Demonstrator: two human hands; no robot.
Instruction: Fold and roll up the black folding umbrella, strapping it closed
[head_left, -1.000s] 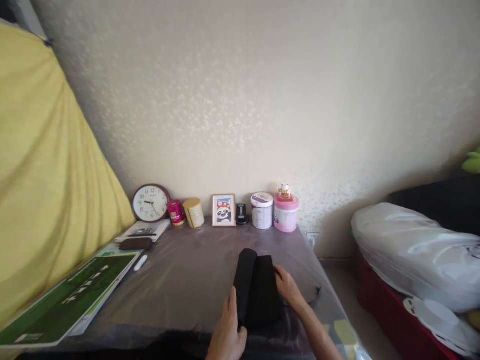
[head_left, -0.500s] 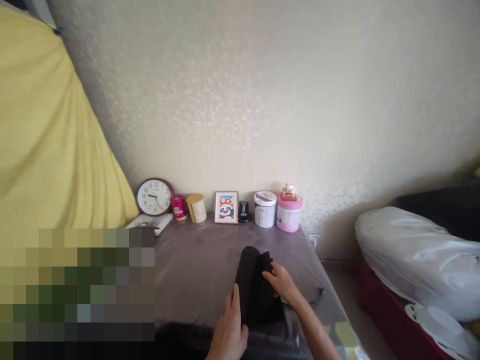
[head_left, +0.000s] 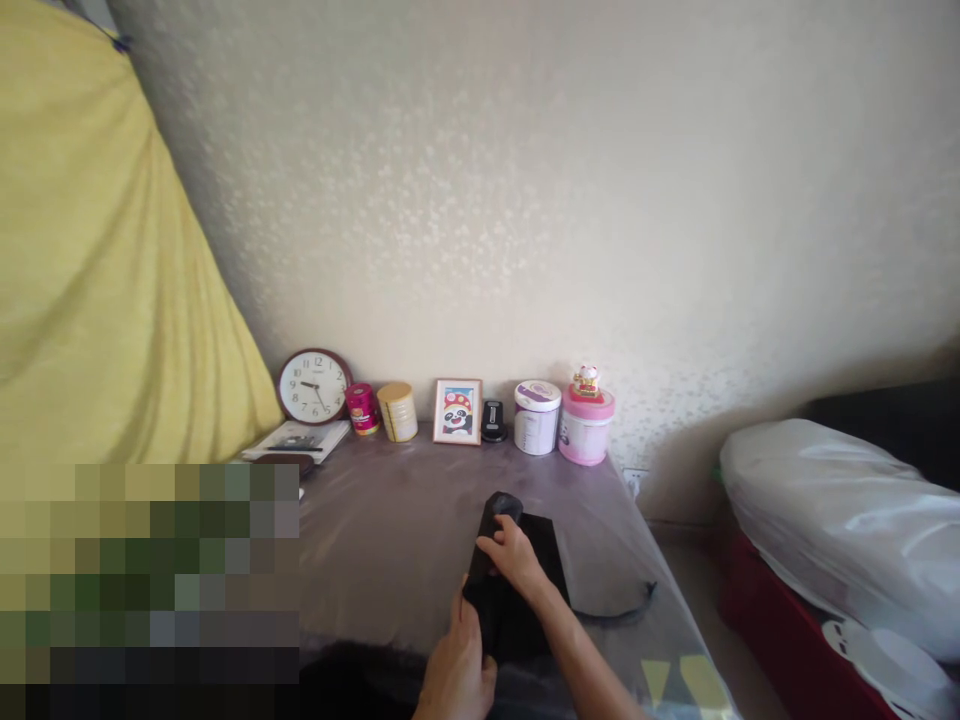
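In the head view, the black item [head_left: 541,560] is at the near part of the plastic-covered table [head_left: 397,540], somewhat right of centre; whether it rests fully on the surface I cannot tell; the left hand [head_left: 457,665] grips its lower left side, fingers along the outer edge and thumb at the near end, closed around it; the right hand [head_left: 511,555] lies over its upper part, fingers bent against the rounded left portion, though whether they pinch the material cannot be made out; the handling looks partway through, since a flat panel lies to the right while the rounded portion rises beside it; whether this is folding or unfolding, and so how much is left, cannot be judged; a dark cord [head_left: 616,618] lies on the table to the right; along the wall, the magenta jar [head_left: 363,410], yellow-lidded can [head_left: 397,413], white-and-purple tub [head_left: 536,425] and pink-lidded tub [head_left: 585,437] are all closed, so their contents are hidden; a figurine [head_left: 586,384] sits on the pink lid; on the far right, a white plastic bag [head_left: 832,520] bulges, its contents impossible to identify.
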